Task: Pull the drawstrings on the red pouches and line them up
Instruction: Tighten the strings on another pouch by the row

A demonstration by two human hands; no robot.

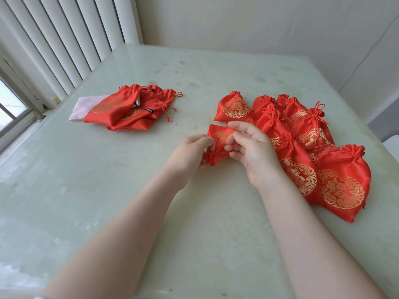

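A small red satin pouch (220, 137) with a gold emblem lies between my hands near the table's middle. My left hand (190, 152) pinches its gathered neck. My right hand (250, 145) holds a thin red drawstring (234, 145) coming from that pouch, fingers curled over the pouch body. To the right, several cinched red pouches (343, 182) lie overlapping in a rough row, the farthest one (234, 107) just beyond my hands. At the far left sits a loose pile of red pouches (127, 108) with mouths not drawn tight.
A pale pink cloth (84, 106) pokes out under the left pile. The pale green table (108, 201) has a white wall behind it and vertical blinds (64, 39) with a window at the left. A grey object (384, 124) sits past the right edge.
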